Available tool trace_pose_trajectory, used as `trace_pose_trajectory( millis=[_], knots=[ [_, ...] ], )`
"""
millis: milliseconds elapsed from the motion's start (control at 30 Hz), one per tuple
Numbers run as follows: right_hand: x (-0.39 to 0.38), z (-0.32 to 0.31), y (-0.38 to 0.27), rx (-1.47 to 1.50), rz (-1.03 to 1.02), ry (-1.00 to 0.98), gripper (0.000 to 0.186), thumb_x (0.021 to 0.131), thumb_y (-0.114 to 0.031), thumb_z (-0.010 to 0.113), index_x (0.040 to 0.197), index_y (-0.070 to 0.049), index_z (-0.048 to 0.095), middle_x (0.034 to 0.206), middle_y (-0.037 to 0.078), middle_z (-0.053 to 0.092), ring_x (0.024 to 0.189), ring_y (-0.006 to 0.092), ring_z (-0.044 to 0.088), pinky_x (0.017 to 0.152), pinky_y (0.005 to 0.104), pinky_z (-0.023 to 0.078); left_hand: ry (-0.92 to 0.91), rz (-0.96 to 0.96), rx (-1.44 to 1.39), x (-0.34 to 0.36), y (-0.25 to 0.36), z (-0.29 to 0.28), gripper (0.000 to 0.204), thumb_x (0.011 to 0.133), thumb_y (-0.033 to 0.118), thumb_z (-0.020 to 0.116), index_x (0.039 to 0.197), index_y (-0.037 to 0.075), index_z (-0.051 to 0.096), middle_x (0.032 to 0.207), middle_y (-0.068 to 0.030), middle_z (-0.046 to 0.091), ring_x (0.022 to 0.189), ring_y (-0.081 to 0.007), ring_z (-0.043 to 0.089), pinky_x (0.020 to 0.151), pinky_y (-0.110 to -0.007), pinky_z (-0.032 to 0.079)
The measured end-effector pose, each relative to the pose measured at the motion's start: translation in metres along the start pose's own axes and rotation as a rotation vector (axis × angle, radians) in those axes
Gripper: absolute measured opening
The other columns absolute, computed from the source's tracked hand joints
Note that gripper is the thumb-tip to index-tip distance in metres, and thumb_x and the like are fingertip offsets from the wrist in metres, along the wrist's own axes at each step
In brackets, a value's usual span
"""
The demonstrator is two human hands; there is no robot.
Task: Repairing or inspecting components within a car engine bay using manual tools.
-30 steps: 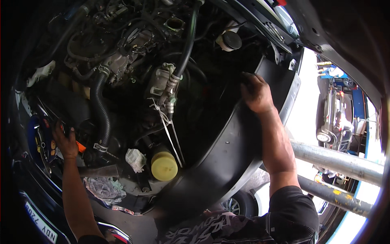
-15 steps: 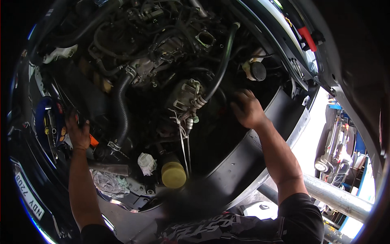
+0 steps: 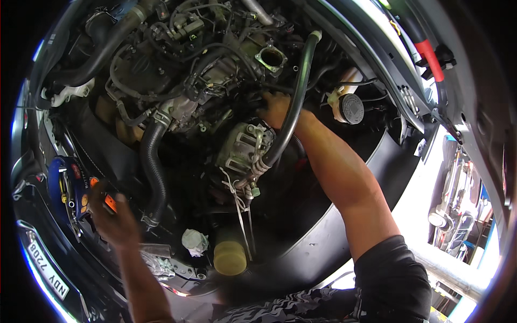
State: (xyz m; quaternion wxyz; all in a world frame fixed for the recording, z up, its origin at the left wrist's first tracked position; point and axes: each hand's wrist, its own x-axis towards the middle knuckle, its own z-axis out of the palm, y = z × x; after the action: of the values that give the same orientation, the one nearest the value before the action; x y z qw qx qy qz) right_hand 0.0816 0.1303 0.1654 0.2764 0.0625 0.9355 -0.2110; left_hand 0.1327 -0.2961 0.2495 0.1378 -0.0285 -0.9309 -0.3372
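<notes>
My right hand (image 3: 277, 109) reaches behind the thick black hose (image 3: 293, 107) into the engine (image 3: 186, 107). Its bent fingers go down among dark parts beside the metal housing (image 3: 239, 148), and their tips are hidden. Smeared by motion, my left hand (image 3: 116, 218) is at the front of the bay, beside a round blue tray (image 3: 55, 185) with tools in it. Orange parts of an object (image 3: 110, 203) show by its fingers; whether they grip it I cannot make out.
A ribbed hose (image 3: 154, 167) runs down the bay. A yellow round cap (image 3: 230, 258) and a crumpled white wad (image 3: 194, 243) sit near me. A reservoir with a dark cap (image 3: 351, 109) stands at right. White ties (image 3: 239, 207) hang from the housing.
My right hand has moved from the open space right of the housing, up and left, behind the hose. My left hand has shifted down and right. The whole view has shifted slightly.
</notes>
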Motion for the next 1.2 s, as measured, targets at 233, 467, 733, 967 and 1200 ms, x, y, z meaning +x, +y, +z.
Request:
trace_pose_trajectory(
  millis=[233, 467, 733, 967, 1200],
  knots=[
    [0.045, 0.012, 0.006, 0.020, -0.057, 0.003, 0.072, 0.086, -0.038, 0.057, 0.143, 0.001, 0.037, 0.134, 0.028, 0.051, 0.127, 0.0394, 0.048, 0.108, 0.0409, 0.037, -0.788, -0.426, -0.748, 0.022, 0.073, 0.188, 0.034, 0.088, 0.014, 0.055, 0.118, 0.000, 0.062, 0.108, -0.0117, 0.065, 0.101, -0.0206, 0.059, 0.092, -0.031, 0.044],
    [0.075, 0.025, 0.010, -0.041, -0.004, -0.041, 0.084, 0.076, -0.042, 0.071, 0.143, -0.003, 0.038, 0.135, 0.026, 0.052, 0.129, 0.0379, 0.047, 0.107, 0.0409, 0.038, -1.010, -0.675, -0.766, 0.042, 0.035, 0.324, 0.058, 0.083, 0.012, 0.055, 0.140, 0.015, 0.048, 0.110, -0.0108, 0.064, 0.092, -0.0203, 0.059, 0.080, -0.034, 0.049],
    [0.088, 0.027, 0.007, 0.102, -0.088, -0.104, 0.088, 0.070, -0.033, 0.081, 0.142, -0.004, 0.039, 0.131, 0.021, 0.056, 0.125, 0.0346, 0.051, 0.106, 0.0392, 0.039, -1.067, -0.832, -0.960, 0.041, 0.008, 0.389, 0.018, 0.086, 0.025, 0.060, 0.087, 0.008, 0.065, 0.075, -0.0044, 0.061, 0.066, -0.0146, 0.057, 0.056, -0.026, 0.046],
    [0.096, 0.031, 0.009, 0.130, -0.119, -0.142, 0.088, 0.072, -0.034, 0.082, 0.142, -0.005, 0.039, 0.134, 0.019, 0.055, 0.126, 0.0305, 0.050, 0.106, 0.0376, 0.038, -1.214, -0.859, -1.059, 0.056, 0.002, 0.398, 0.028, 0.090, 0.039, 0.055, 0.097, 0.012, 0.061, 0.072, -0.0015, 0.057, 0.061, -0.0138, 0.051, 0.053, -0.030, 0.043],
    [0.102, 0.035, 0.015, 0.136, -0.095, -0.147, 0.090, 0.071, -0.039, 0.082, 0.141, -0.004, 0.039, 0.133, 0.019, 0.055, 0.125, 0.0301, 0.051, 0.106, 0.0374, 0.038, -1.392, -0.829, -0.940, 0.067, 0.008, 0.396, 0.041, 0.092, 0.047, 0.053, 0.114, 0.012, 0.058, 0.080, -0.0030, 0.059, 0.066, -0.0143, 0.054, 0.057, -0.030, 0.051]
  ],
)
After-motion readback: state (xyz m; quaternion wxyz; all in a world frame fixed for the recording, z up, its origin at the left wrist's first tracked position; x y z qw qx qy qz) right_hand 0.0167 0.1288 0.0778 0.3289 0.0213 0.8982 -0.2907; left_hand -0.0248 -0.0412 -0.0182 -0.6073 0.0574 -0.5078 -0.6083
